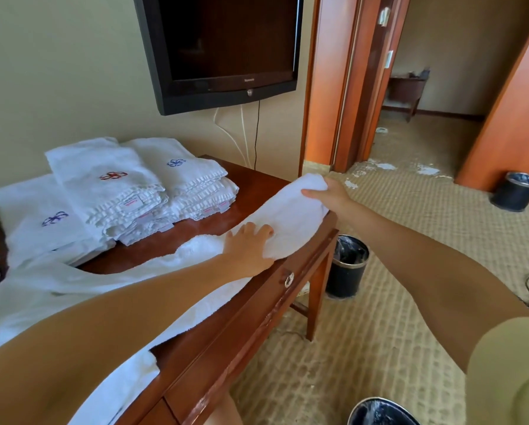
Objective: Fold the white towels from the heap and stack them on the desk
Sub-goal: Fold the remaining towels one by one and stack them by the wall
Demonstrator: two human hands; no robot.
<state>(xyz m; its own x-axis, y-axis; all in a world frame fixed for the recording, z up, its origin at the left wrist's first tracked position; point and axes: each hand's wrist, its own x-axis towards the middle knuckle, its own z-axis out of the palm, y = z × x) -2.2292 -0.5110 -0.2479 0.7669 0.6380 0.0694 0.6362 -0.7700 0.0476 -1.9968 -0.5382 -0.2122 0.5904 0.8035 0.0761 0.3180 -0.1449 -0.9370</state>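
In the head view, the task is judged to be well under way. Three folded stacks [110, 188] of white towels, some marked with a small red or blue embroidered flower, are already set on the desk [251, 182] near the wall, two of them side by side and the third lower and to the left. One towel [291, 213] is being worked on at the desk's front right corner, so its folding and stacking are not yet done. Loose white cloth [42, 296] is spread over the near left part of the desk; it is taken to be what remains of the heap, though how many towels it holds cannot be told.

The towel's far end is pinched by the right hand [329, 193], thumb on top and fingers hidden beneath. The left hand [248, 246] is laid on the towel's middle with fingers curled into the cloth, apparently clamped on a fold. The towel is seen as plain, thick and fluffy, lying in a long narrow band along the desk edge, doubled at its far end, with no embroidery visible
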